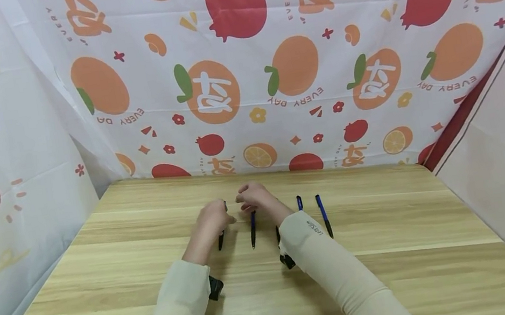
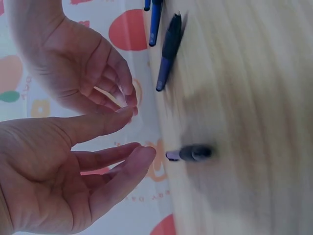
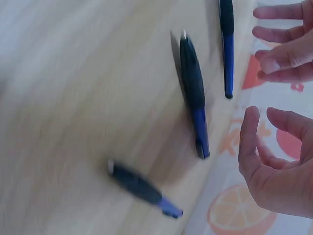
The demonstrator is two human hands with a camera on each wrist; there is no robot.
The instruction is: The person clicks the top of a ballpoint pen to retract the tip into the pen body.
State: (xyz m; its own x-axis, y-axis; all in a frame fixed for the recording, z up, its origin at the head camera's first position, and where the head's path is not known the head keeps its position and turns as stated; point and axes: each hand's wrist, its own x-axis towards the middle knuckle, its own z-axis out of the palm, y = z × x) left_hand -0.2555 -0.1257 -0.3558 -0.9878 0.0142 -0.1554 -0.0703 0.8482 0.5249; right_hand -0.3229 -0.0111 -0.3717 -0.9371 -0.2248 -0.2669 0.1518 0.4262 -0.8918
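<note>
Several blue and black pens lie on the wooden table in a loose row. My left hand [image 1: 212, 218] hovers over the leftmost pen [image 1: 221, 240], partly covering it. In the left wrist view, thumb and fingers of my left hand [image 2: 54, 171] are parted, with a pen [image 2: 190, 153] just beyond the fingertips. My right hand [image 1: 255, 196] is above the far end of the second pen [image 1: 253, 231]. Loosely bent fingers of the right hand [image 3: 279, 169] hold nothing in the right wrist view, where a pen [image 3: 194, 95] lies apart from it.
Farther right lie a pen [image 1: 299, 202] partly hidden by the right sleeve and another pen [image 1: 323, 215]. A fruit-print cloth [image 1: 249, 71] hangs behind the table [image 1: 153, 281]. Pale curtains stand on both sides. Black wrist devices sit below both cuffs.
</note>
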